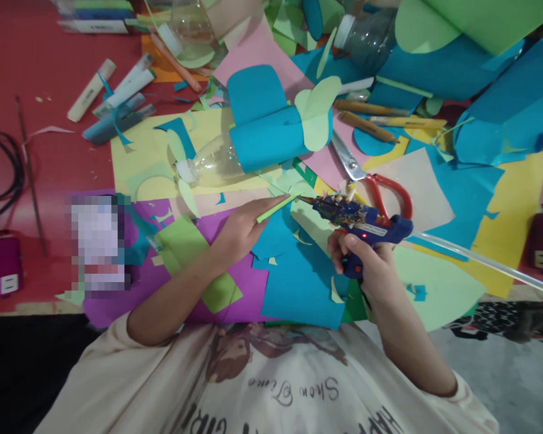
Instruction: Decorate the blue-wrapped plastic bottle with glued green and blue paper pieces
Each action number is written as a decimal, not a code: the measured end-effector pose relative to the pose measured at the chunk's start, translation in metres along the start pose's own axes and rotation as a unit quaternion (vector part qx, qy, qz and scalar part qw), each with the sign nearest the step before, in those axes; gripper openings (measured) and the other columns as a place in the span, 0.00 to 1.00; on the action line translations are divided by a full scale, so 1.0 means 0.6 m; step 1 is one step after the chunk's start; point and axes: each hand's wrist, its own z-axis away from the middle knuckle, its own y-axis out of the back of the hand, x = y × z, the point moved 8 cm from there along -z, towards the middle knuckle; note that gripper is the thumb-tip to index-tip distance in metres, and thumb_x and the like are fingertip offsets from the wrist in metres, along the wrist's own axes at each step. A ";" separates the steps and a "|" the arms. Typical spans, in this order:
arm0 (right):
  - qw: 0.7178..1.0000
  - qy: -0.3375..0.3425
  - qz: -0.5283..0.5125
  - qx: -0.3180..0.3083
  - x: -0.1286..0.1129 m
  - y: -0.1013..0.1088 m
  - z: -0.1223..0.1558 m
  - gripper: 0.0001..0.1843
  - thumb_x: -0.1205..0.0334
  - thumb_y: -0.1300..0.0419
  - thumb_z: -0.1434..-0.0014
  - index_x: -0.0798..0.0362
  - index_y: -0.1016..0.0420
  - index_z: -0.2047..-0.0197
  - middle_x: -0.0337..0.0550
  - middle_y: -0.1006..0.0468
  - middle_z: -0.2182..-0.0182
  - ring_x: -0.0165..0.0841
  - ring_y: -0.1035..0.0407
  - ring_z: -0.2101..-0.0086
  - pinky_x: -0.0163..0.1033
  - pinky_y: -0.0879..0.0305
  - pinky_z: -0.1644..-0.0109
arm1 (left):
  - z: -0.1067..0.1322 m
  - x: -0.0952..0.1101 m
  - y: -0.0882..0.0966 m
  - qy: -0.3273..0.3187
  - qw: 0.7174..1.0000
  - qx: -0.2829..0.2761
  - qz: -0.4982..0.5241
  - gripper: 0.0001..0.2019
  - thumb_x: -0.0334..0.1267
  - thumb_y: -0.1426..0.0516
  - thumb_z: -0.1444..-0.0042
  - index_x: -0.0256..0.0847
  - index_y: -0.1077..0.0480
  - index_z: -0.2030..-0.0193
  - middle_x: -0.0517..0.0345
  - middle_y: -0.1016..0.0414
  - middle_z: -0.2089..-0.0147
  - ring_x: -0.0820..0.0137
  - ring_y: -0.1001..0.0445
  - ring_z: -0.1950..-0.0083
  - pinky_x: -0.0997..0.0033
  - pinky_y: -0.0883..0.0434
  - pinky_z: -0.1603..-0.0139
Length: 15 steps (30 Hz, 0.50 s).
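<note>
My right hand [366, 259] is wrapped around the handle of a blue hot glue gun [366, 222], its small red light lit and a clear glue stick [484, 262] sticking out of the back. The gun's nozzle points left and meets, or nearly meets, the end of a narrow light green paper strip [276, 210]. That strip is pinched in my left hand [238, 235], whose fingertips are partly hidden behind it. Beyond both hands lies a clear plastic bottle [217, 158] wrapped in blue paper, with pale green paper pieces [317, 111] on it.
Red-handled scissors [380, 190] lie just behind the glue gun. Markers [122, 90] are scattered at the left, and more clear bottles [368, 39] rest at the back. Coloured paper sheets and scraps cover the red table [49, 157]. A black cable [9, 175] curls at the left edge.
</note>
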 end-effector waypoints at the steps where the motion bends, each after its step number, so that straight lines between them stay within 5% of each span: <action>1: 1.000 0.000 -0.001 0.002 0.000 0.001 0.000 0.20 0.49 0.35 0.48 0.53 0.35 0.80 0.38 0.25 0.77 0.24 0.36 0.84 0.32 0.41 0.82 | 0.000 0.001 0.000 -0.004 1.000 0.001 0.000 0.18 0.39 0.53 0.33 0.42 0.31 0.40 0.53 0.24 0.42 0.65 0.25 0.42 0.67 0.28 0.40; 15: 1.000 -0.007 -0.003 0.025 0.005 0.011 -0.001 0.20 0.50 0.34 0.48 0.53 0.37 0.79 0.38 0.26 0.77 0.24 0.36 0.83 0.31 0.42 0.83 | -0.001 0.006 0.003 -0.034 0.999 0.016 -0.003 0.19 0.43 0.54 0.31 0.41 0.31 0.41 0.50 0.23 0.44 0.65 0.24 0.44 0.69 0.26 0.43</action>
